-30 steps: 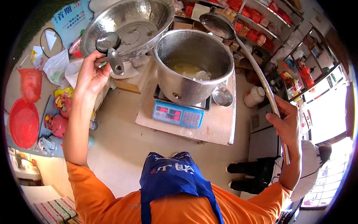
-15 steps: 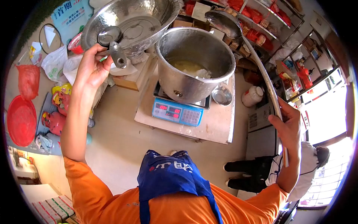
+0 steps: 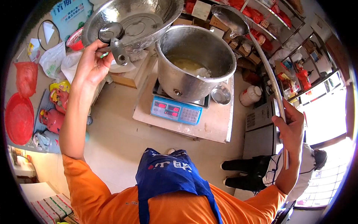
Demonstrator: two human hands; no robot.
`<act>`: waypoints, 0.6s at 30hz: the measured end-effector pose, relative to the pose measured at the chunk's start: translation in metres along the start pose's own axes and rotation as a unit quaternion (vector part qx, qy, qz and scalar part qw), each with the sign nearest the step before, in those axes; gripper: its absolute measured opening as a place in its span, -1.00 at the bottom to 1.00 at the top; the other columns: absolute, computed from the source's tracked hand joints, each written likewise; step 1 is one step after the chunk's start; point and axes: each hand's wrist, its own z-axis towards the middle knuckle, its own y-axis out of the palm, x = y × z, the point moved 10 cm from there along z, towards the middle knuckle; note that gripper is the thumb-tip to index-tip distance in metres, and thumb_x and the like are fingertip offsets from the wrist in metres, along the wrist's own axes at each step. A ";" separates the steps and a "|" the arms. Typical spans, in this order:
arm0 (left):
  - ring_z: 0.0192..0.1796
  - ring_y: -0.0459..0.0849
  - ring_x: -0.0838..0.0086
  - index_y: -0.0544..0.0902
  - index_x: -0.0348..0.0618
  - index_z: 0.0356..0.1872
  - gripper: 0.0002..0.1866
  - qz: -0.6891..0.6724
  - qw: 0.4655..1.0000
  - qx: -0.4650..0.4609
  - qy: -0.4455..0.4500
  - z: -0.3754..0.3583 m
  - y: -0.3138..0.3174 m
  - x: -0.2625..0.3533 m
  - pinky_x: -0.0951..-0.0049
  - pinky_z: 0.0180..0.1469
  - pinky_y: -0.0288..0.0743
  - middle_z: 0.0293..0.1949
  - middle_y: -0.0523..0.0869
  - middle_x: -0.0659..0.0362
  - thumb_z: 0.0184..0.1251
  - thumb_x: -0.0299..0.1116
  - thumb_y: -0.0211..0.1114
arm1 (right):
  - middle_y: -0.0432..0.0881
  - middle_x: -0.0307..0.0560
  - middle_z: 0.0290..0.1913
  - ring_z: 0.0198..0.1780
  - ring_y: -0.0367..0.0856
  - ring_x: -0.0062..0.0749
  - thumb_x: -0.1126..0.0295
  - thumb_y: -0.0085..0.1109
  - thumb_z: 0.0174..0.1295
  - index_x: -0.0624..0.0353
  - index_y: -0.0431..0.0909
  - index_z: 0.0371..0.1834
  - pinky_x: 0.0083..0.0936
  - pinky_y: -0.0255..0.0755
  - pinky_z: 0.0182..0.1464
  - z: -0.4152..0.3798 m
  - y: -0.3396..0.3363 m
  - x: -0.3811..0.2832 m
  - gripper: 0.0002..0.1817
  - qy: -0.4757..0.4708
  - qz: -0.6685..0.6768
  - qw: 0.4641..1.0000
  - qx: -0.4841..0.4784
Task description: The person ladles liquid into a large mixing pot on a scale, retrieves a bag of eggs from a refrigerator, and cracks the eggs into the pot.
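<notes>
My left hand (image 3: 94, 61) is closed with fingers and thumb at the near rim of a large metal basin (image 3: 164, 18), which is tilted towards me. A small metal ladle (image 3: 111, 32) lies against the basin, its handle sticking out beside my fingertips. My right hand (image 3: 291, 125) is wrapped round the long handle of a big metal ladle (image 3: 231, 21); its bowl is raised beyond the pot's back right. The deep metal pot (image 3: 182, 84) holds pale liquid with a white lump (image 3: 202, 72). It stands on a blue digital scale (image 3: 176, 110) with red lit digits.
A small metal bowl (image 3: 220, 95) sits right of the scale on the low table (image 3: 212, 128). A white jar (image 3: 250, 95) stands on the floor beyond. A person (image 3: 274, 168) is at lower right. Red basin (image 3: 19, 118) and bags lie left; shelves (image 3: 313, 67) line the right.
The big ladle's bowl has shifted slightly right and down. My left hand keeps its hold, and the view has tilted a little. The scale's digits have changed.
</notes>
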 end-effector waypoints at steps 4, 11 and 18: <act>-0.44 0.63 0.45 0.53 -0.37 -0.31 -0.93 0.022 1.000 0.006 0.009 -0.004 0.002 0.000 -0.19 0.20 0.54 -0.45 0.49 0.22 0.41 -0.58 0.18 | 0.77 -0.05 -0.25 -0.34 0.66 -0.62 0.50 0.39 0.12 0.31 0.57 0.39 -0.63 0.51 -0.24 -0.001 -0.003 -0.002 -0.34 0.024 0.008 1.000 -0.002; -0.01 0.73 -0.04 0.48 -0.56 -0.12 -0.82 -0.027 0.993 -0.090 -0.064 0.044 -0.039 0.005 -0.02 0.08 0.75 -0.06 0.64 -0.18 0.41 -0.58 0.20 | 0.71 -0.17 -0.38 -0.54 0.48 -0.68 0.45 0.41 0.19 0.19 0.58 0.41 -0.68 0.34 -0.49 0.002 -0.024 0.016 -0.36 -0.030 -0.056 0.995 0.076; 0.46 0.33 -0.42 0.12 -0.51 0.48 -0.42 -0.076 0.974 -0.144 -0.157 0.012 -0.020 -0.001 0.03 0.21 0.77 0.52 -0.34 -0.69 0.53 -0.54 0.05 | 0.58 -0.32 -0.45 -0.62 0.31 -0.83 0.52 0.33 0.34 0.23 0.47 0.48 -0.77 0.06 -0.62 0.005 -0.053 0.021 -0.39 -0.098 -0.065 0.986 0.115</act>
